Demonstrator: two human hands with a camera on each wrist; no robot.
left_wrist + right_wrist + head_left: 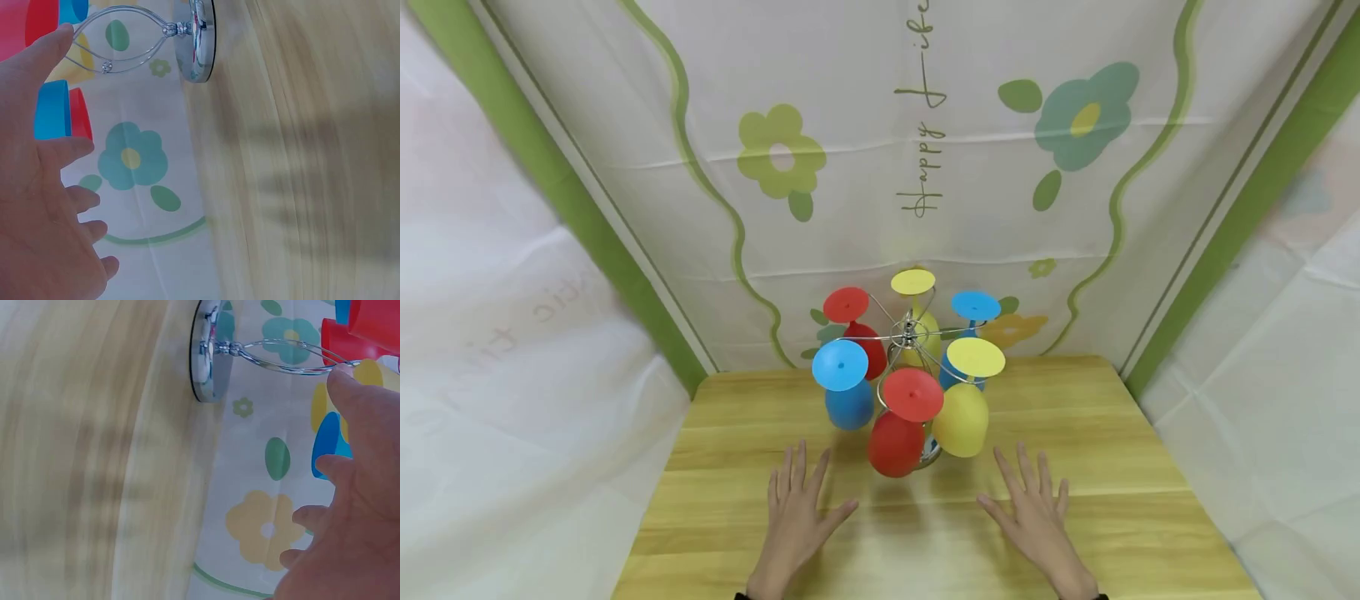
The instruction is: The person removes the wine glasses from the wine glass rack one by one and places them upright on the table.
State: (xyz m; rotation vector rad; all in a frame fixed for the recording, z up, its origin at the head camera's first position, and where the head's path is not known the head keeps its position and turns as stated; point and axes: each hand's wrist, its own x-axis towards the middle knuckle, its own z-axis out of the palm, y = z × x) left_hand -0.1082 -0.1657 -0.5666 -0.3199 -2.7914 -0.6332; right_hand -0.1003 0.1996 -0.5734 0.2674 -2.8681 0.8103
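A chrome stemware rack [908, 335] stands on the table, with plastic goblets hanging upside down from its wire arms. A red goblet [897, 446] hangs at the front, a yellow goblet [961, 421] to its right and a blue goblet [848, 407] to its left. Behind them hang another red goblet [868, 354], a yellow one and a blue one, partly hidden. My left hand [793, 521] is spread at the front left, apart from the goblets. At the front right, my right hand [1037, 525] is spread likewise, holding nothing. Both wrist views show the rack's round base [200, 47].
The wooden table [1120, 450] ends at the back against a white cloth [865, 75] printed with flowers and lettering. White cloth with green edging [587, 225] also hangs on the left and right sides.
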